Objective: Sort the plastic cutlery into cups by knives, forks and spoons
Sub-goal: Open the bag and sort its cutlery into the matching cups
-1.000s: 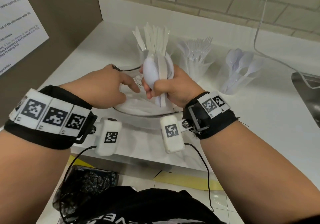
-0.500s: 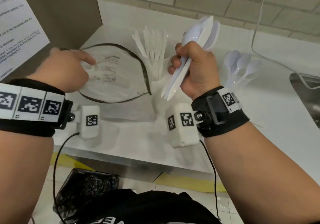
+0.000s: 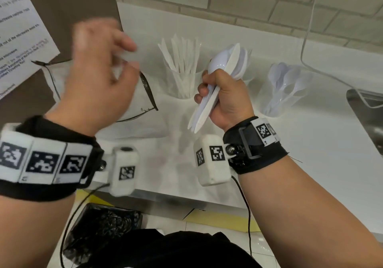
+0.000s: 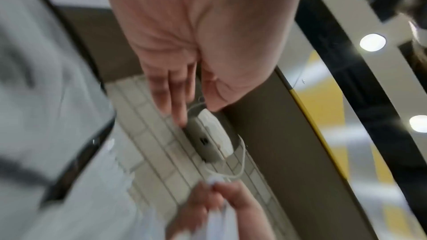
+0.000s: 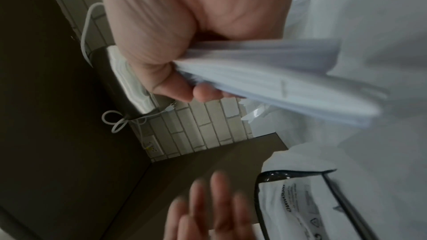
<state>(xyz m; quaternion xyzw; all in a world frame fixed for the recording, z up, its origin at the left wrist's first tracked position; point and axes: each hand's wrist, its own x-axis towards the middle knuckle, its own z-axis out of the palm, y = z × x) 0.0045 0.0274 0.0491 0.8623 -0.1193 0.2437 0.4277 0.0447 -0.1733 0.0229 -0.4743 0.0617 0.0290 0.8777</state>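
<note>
My right hand [image 3: 209,93] grips a bundle of white plastic cutlery [image 3: 228,64], spoons with a knife among them, upright over the counter; in the right wrist view the cutlery handles [image 5: 277,83] stick out of the fist. My left hand [image 3: 122,60] is raised and blurred, its fingers [image 4: 175,98] straight and holding nothing. A clear cup of knives [image 3: 182,71] stands just left of the bundle. Further right stands a cup of spoons [image 3: 288,87]. The forks cup [image 3: 249,75] is mostly hidden behind my right hand.
A clear plastic bag with a black rim [image 3: 149,93] lies flat on the white counter [image 3: 290,153] under my left hand. A steel sink [image 3: 364,110] is at the right edge, with a white cable [image 3: 304,39] hanging above. A black bin bag [image 3: 103,232] sits below the counter's front edge.
My right hand drew the cutlery bundle out of the bag and lifted it. My left hand pulled the bag to the left, let go of it, and rose empty.
</note>
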